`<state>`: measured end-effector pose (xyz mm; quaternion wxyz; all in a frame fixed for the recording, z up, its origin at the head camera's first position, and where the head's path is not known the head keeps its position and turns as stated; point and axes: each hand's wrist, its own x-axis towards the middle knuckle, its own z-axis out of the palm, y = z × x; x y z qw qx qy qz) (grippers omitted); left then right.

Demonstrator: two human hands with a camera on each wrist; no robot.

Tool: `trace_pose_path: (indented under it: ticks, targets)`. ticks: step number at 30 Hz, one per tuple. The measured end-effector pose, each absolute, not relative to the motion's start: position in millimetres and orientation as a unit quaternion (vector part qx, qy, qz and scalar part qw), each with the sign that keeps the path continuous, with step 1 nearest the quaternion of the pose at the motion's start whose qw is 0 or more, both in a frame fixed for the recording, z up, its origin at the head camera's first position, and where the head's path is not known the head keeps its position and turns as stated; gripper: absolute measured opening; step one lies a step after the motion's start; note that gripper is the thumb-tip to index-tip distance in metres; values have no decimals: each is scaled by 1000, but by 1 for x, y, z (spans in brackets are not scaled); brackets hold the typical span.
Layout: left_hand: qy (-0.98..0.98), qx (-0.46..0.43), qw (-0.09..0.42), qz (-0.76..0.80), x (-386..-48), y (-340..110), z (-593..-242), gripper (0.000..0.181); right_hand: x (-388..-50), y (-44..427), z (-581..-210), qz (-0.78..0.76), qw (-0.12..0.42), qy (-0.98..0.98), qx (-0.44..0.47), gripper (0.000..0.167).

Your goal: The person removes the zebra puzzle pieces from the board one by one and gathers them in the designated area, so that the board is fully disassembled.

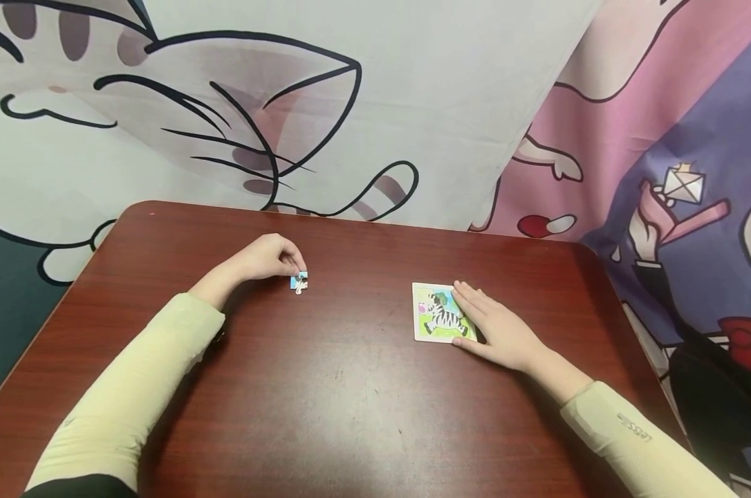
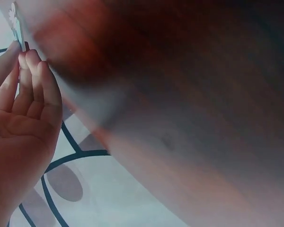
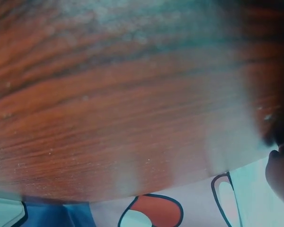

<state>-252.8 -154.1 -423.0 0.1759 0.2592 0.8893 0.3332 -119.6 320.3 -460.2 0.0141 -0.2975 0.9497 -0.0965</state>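
My left hand (image 1: 270,259) pinches a small jigsaw piece (image 1: 299,282) between thumb and fingertips, over the left side of the table. The piece is blue, black and white with a rounded tab. In the left wrist view the piece (image 2: 17,29) is seen nearly edge-on above the fingertips. At the right, a square zebra puzzle (image 1: 430,330) lies flat on the table. Across its right side rests my right hand (image 1: 500,333), fingers straight and thumb near the lower edge, hiding that part of the picture. Only a sliver of the right hand (image 3: 281,175) shows in the right wrist view.
Both things are on or over a brown wooden table (image 1: 326,415) with rounded far corners. Behind its far edge hangs a white cloth (image 1: 450,104) with a cartoon cat, beside a pink and purple patterned cloth (image 1: 637,124).
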Motion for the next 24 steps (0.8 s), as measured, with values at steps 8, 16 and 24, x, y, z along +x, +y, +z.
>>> trace_pose_path:
  ticks: [8, 16, 24]
  targets:
    - [894, 248, 171, 332, -252, -158, -426, 9, -121, 319, -461, -94, 12, 949, -302, 92]
    - [895, 245, 162, 335, -253, -155, -428, 11, -120, 319, -460, -91, 15, 950, -299, 94]
    - [890, 254, 160, 342, -256, -146, -427, 10, -118, 320, -460, -98, 24, 952, -290, 94]
